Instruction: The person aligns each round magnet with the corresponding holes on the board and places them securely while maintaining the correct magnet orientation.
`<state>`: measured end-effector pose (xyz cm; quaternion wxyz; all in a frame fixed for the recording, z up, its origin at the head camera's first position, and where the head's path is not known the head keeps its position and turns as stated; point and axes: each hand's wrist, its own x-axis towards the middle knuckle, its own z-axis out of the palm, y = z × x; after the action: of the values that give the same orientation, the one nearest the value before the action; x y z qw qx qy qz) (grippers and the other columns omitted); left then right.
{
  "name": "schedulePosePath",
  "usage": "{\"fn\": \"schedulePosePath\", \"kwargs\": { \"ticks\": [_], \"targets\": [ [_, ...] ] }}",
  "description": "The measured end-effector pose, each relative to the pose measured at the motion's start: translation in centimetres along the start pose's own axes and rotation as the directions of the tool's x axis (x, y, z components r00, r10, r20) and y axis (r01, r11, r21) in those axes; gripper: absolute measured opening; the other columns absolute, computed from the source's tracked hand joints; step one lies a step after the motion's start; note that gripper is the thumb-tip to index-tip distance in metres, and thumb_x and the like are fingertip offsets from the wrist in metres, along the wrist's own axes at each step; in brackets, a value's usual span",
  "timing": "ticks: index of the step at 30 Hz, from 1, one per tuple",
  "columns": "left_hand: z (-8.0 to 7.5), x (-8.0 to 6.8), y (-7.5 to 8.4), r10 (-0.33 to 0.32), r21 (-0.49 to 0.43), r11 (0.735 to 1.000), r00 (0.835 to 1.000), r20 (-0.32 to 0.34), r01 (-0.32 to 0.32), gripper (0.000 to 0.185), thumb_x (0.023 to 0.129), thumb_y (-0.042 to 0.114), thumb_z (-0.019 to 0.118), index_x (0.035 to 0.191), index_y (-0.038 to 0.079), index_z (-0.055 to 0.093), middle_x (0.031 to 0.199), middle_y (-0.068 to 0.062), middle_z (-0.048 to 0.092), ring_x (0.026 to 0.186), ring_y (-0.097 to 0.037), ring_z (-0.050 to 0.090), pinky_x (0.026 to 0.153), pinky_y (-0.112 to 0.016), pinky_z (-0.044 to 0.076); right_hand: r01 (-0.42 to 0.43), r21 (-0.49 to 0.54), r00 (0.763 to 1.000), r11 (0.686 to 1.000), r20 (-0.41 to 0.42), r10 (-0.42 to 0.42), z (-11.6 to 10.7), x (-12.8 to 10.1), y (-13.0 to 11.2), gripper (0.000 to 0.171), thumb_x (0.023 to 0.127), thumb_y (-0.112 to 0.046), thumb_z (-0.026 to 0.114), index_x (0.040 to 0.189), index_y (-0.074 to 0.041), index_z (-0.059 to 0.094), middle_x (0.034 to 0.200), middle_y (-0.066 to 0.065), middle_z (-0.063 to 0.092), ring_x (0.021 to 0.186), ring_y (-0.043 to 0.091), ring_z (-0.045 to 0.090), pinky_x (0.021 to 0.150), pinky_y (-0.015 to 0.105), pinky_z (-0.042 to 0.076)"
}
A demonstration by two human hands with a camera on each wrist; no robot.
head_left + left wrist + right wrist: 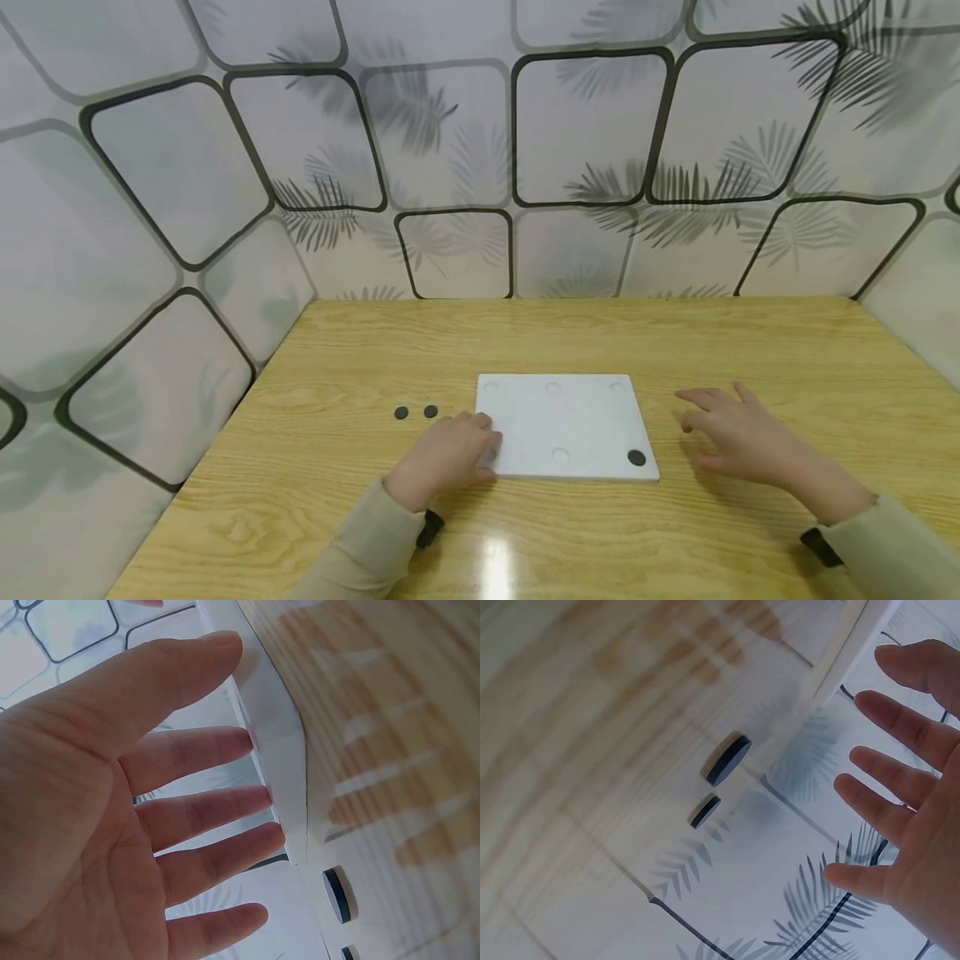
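A white board (562,417) with round recesses lies flat on the wooden table (337,358). One black disc (636,457) sits in its near right corner. Two more black discs (401,412) (431,411) lie on the table to the board's left. My left hand (450,454) is at the board's near left edge. In the left wrist view that hand (112,810) has straight fingers, their tips against the board's edge (281,742), with a disc (339,895) just beyond. My right hand (738,433) is spread flat to the right of the board, holding nothing.
Patterned wall panels (450,167) enclose the table at the back and on both sides. The right wrist view shows my spread right hand (915,795), the board's edge (840,652) and two discs (727,760) (705,811) on the wood.
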<state>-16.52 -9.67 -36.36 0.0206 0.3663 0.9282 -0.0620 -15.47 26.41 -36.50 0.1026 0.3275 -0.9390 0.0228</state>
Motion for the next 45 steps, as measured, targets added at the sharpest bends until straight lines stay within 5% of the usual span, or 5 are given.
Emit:
{"fn": "schedulePosePath", "kwargs": {
  "ticks": [26, 45],
  "targets": [
    [-0.1, 0.0, -0.1, 0.006, 0.007, 1.0, 1.0, 0.003, -0.006, 0.032, 0.073, 0.04, 0.069, 0.093, 0.015, 0.064, 0.082, 0.003, 0.051, 0.073, -0.012, 0.048, 0.059, -0.024, 0.042, -0.146, 0.011, 0.987, 0.989, 0.073, 0.145, -0.3, -2.2, 1.9, 0.022, 0.065, -0.023, 0.076, 0.079, -0.024, 0.059, 0.117, 0.021, 0.048, 0.104, 0.04, 0.044, 0.078, 0.07, 0.022],
    [-0.1, 0.0, 0.0, 0.012, 0.009, 1.0, 1.0, 0.005, -0.013, 0.031, 0.074, 0.04, 0.068, 0.092, 0.015, 0.063, 0.081, 0.003, 0.05, 0.07, -0.012, 0.047, 0.058, -0.024, 0.041, -0.176, 0.004, 0.979, 0.984, 0.105, 0.175, -0.5, -2.6, 2.3, 0.023, 0.065, -0.02, 0.075, 0.077, -0.025, 0.057, 0.118, 0.022, 0.047, 0.104, 0.042, 0.043, 0.078, 0.07, 0.021]
  ]
}}
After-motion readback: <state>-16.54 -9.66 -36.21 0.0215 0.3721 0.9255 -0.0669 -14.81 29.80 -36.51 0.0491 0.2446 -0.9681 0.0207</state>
